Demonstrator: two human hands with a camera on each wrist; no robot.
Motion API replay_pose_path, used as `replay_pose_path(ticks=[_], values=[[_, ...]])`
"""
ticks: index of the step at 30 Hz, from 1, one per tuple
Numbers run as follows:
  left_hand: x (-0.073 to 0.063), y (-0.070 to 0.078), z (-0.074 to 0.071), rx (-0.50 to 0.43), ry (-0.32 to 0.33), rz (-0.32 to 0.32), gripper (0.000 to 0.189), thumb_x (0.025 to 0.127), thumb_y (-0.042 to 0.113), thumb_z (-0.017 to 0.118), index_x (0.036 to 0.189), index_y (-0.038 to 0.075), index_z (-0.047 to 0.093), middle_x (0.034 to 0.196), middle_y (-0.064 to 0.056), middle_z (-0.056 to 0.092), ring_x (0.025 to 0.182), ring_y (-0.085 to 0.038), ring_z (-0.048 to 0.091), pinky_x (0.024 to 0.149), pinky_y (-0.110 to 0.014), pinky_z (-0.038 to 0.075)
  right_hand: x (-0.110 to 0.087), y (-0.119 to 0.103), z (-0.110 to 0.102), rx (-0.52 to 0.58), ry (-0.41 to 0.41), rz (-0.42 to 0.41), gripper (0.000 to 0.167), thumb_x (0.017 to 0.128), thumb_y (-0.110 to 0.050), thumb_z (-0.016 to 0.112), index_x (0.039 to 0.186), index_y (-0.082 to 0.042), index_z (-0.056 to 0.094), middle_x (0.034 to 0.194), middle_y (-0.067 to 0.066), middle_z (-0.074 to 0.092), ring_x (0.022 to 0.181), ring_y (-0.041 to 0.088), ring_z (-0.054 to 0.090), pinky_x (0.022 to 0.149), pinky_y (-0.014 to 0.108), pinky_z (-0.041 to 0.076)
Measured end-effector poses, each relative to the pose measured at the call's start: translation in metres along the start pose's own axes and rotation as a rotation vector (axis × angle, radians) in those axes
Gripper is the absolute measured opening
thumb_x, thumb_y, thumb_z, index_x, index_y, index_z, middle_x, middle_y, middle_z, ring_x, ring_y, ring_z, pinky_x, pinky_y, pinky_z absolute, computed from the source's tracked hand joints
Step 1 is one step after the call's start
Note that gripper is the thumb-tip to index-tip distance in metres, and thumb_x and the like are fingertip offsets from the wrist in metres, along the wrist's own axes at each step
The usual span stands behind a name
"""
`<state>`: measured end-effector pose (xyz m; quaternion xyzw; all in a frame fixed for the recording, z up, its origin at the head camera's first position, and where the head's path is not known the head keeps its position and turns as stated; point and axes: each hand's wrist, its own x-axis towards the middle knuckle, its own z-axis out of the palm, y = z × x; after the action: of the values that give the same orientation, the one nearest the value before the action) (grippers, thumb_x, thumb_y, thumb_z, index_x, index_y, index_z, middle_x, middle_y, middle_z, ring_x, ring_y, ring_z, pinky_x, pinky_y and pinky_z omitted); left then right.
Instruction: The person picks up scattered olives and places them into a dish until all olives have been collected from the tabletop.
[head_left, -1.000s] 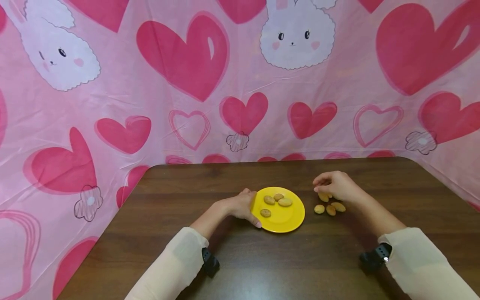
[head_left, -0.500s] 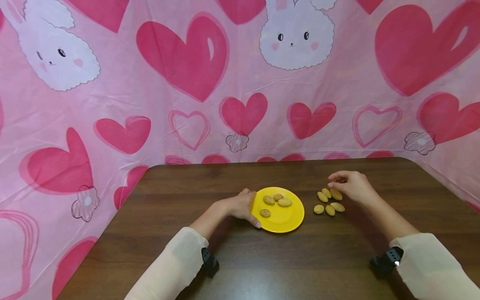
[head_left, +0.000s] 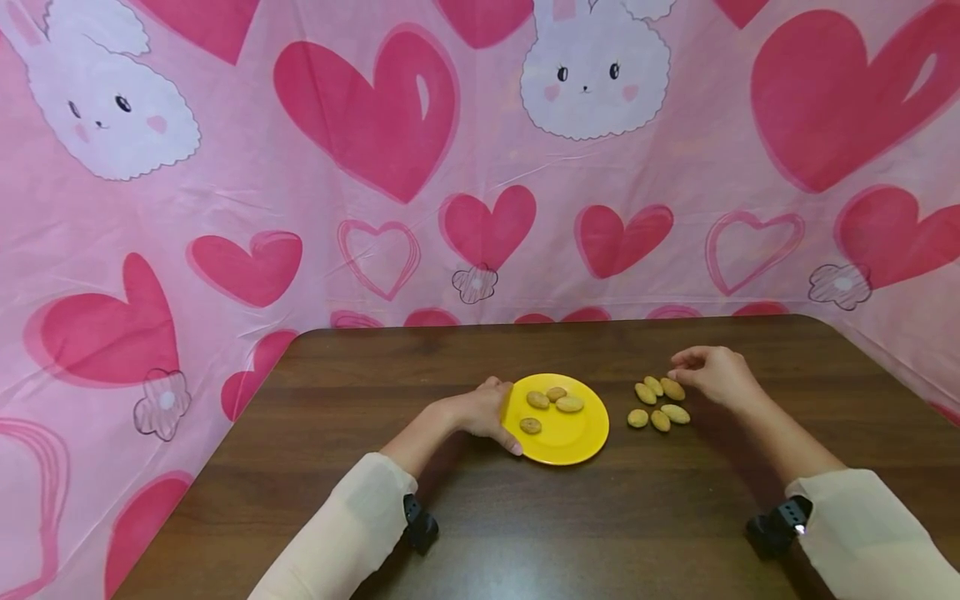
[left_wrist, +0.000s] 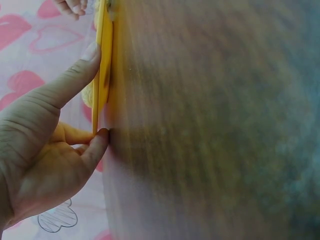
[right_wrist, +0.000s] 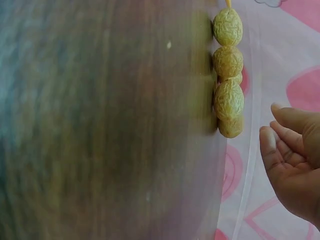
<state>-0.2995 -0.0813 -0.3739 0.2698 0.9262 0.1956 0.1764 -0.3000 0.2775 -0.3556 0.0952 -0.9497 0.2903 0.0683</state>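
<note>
My left hand (head_left: 480, 412) grips the left edge of a yellow plate (head_left: 573, 442), thumb along the near rim and fingers round the side. In the left wrist view the thumb (left_wrist: 70, 80) lies against the plate's rim (left_wrist: 103, 75), with fingertips at its edge. Several wrinkled, tan ovals like dried dates (head_left: 569, 404) lie on the plate. More dried dates (head_left: 661, 421) sit in a loose cluster on the table, right of the plate. My right hand (head_left: 716, 375) hovers beside that cluster, fingers loosely bent and holding nothing; the right wrist view shows a gap between its fingertips and the dates (right_wrist: 229, 100).
Everything stands on a dark brown wooden table (head_left: 525, 533) with rounded far corners. Behind it hangs a pink cloth (head_left: 420, 150) printed with hearts and rabbits. Each wrist wears a black strapped device, such as the one on the left wrist (head_left: 420, 525).
My right hand has drawn back to the right from over the date cluster, uncovering the dates beneath it. The left hand, plate and the dates on it stay in place.
</note>
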Motion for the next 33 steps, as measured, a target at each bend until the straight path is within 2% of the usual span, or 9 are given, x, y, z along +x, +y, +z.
replay_pose_path(ticks=[5, 13, 24, 33], values=[[0.0, -0.001, 0.0, -0.005, 0.002, 0.0, 0.094, 0.066, 0.046, 0.08, 0.136, 0.002, 0.036, 0.114, -0.005, 0.042, 0.105, -0.017, 0.04, 0.097, -0.033, 0.036, 0.0, 0.004, 0.0, -0.026, -0.043, 0.017, 0.03, 0.084, -0.019, 0.066, 0.1, 0.006, 0.065, 0.085, 0.011, 0.067, 0.08, 0.027, 0.059, 0.065, 0.035, 0.044], [0.0, 0.0, 0.0, -0.009, -0.011, -0.011, 0.094, 0.066, 0.046, 0.079, 0.137, 0.003, 0.035, 0.117, -0.005, 0.042, 0.106, -0.018, 0.04, 0.098, -0.034, 0.035, 0.0, 0.012, 0.0, -0.041, -0.141, 0.04, 0.033, 0.082, -0.023, 0.069, 0.096, 0.006, 0.065, 0.084, 0.013, 0.067, 0.075, 0.025, 0.056, 0.058, 0.033, 0.043], [-0.001, 0.001, 0.0, -0.007, -0.009, -0.012, 0.094, 0.066, 0.046, 0.079, 0.137, 0.002, 0.035, 0.116, -0.005, 0.041, 0.105, -0.017, 0.04, 0.098, -0.033, 0.035, 0.002, 0.017, 0.003, -0.036, -0.189, 0.065, 0.032, 0.08, -0.024, 0.071, 0.093, 0.006, 0.066, 0.081, 0.01, 0.063, 0.069, 0.02, 0.051, 0.056, 0.031, 0.042], [0.0, 0.0, 0.001, 0.008, -0.006, 0.008, 0.091, 0.067, 0.045, 0.079, 0.134, 0.001, 0.037, 0.114, -0.005, 0.041, 0.104, -0.017, 0.039, 0.096, -0.032, 0.036, 0.002, 0.018, 0.005, -0.058, -0.183, 0.048, 0.028, 0.079, -0.021, 0.07, 0.091, 0.004, 0.066, 0.077, 0.006, 0.063, 0.069, 0.02, 0.051, 0.057, 0.032, 0.041]])
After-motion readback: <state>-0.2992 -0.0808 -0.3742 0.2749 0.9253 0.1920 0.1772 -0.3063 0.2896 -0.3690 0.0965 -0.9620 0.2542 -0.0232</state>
